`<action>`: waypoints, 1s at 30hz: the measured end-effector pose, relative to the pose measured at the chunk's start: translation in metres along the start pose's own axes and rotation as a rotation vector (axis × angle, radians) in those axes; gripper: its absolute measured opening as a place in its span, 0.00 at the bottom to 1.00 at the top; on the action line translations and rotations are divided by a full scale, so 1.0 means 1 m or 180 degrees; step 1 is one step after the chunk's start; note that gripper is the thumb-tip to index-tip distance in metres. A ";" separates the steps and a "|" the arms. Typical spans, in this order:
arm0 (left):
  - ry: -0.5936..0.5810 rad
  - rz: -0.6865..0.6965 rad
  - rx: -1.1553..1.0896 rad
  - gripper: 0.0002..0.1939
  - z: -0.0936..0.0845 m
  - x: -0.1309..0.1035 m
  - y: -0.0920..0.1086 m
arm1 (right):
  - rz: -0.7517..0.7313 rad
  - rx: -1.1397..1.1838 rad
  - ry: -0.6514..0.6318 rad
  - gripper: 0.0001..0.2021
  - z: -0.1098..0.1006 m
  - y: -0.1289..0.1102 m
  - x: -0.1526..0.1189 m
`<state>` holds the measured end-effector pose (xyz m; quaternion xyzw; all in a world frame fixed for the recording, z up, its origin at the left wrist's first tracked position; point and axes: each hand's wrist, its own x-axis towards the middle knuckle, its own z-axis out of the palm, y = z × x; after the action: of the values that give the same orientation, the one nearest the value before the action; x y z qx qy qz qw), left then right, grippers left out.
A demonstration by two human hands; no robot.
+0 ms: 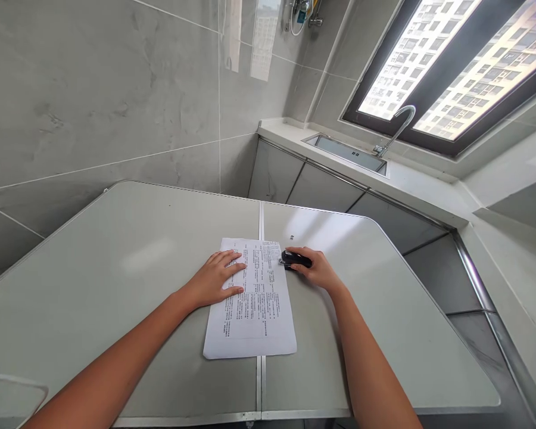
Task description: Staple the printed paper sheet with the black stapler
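Note:
A stack of printed paper (pixel 272 328) lies across the middle seam of the folding table, its text running sideways. Flat on the left part of the top sheet rests my left hand (pixel 221 277), fingers spread and pointing right. My right hand (pixel 315 268) is wrapped round a small black stapler (pixel 295 258). The stapler's front end meets the right edge of the paper, near the upper corner. Whether the sheet's edge sits inside the stapler's jaws is too small to make out.
The pale folding table (pixel 129 238) has a metal seam (pixel 261 387) down its middle. A tiny dark mark (pixel 292 237) shows beyond the stapler. Behind stand a tiled wall (pixel 116 89), a counter with a sink (pixel 348 152) and faucet (pixel 397 128), and a window.

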<state>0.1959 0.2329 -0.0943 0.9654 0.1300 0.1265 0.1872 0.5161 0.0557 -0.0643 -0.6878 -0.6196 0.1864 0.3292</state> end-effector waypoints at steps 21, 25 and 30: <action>-0.0097 -0.0055 0.0038 0.30 -0.003 0.001 0.002 | -0.0013 -0.1015 0.0046 0.21 0.008 -0.018 0.005; -0.0093 -0.0076 0.0059 0.29 -0.003 0.000 0.003 | 0.0045 -0.1088 0.0001 0.21 0.009 -0.021 0.005; -0.0080 -0.0047 0.0032 0.30 -0.004 0.000 0.003 | 0.0164 -0.1121 -0.0030 0.21 0.009 -0.026 0.006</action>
<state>0.1957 0.2320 -0.0895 0.9669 0.1354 0.1124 0.1848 0.4922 0.0643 -0.0526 -0.7495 -0.6263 0.0866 0.1959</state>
